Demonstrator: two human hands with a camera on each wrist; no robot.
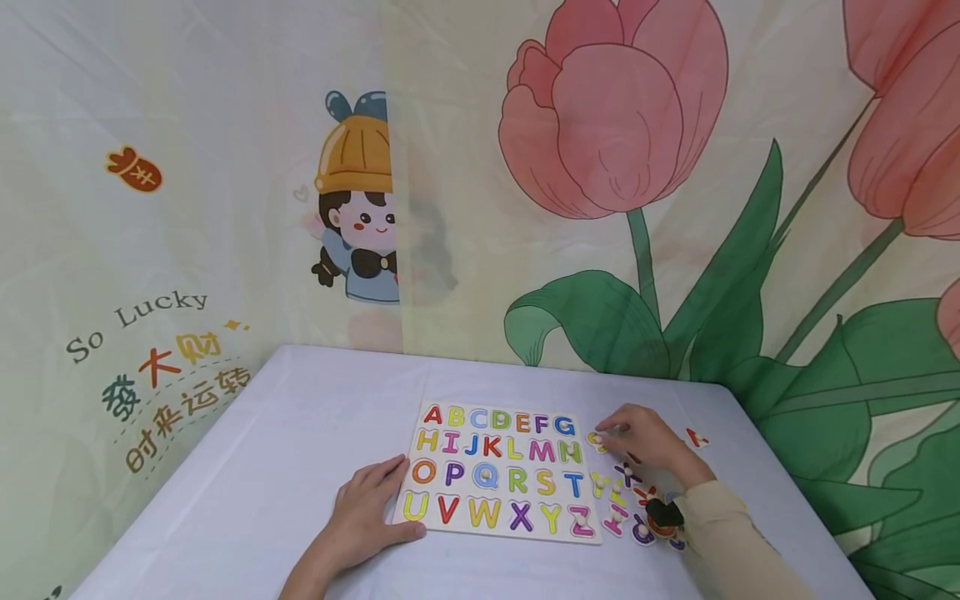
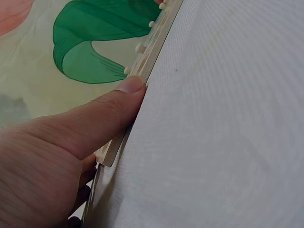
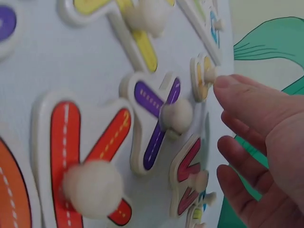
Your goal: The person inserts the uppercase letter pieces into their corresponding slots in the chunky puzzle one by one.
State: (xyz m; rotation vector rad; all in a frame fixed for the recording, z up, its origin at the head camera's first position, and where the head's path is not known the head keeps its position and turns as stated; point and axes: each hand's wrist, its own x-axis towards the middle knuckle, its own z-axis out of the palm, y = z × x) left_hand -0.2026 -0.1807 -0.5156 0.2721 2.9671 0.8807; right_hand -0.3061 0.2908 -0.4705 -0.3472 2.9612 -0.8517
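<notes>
A wooden alphabet puzzle board (image 1: pixel 465 492) with rows of coloured letters lies on the table. My left hand (image 1: pixel 367 508) rests at its near left corner, fingers along the left side. In the left wrist view the thumb (image 2: pixel 118 102) presses the board's near edge (image 2: pixel 151 59). Just right of the board, my right hand (image 1: pixel 651 437) pinches the knob of a small yellow letter piece (image 3: pixel 200 78) between thumb and forefinger, the forefinger mostly hidden behind the thumb. The other fingers hang loose. Below them lie a purple X piece (image 3: pixel 154 114) and a red K piece (image 3: pixel 66 142).
Several more knobbed letter pieces, among them a pink one (image 1: pixel 615 519), crowd the table's right side, partly under the right sleeve (image 1: pixel 738 533). A red A piece (image 1: pixel 697 437) lies apart behind the right wrist. A printed curtain (image 1: pixel 457 150) hangs behind the white table (image 1: pixel 247 467).
</notes>
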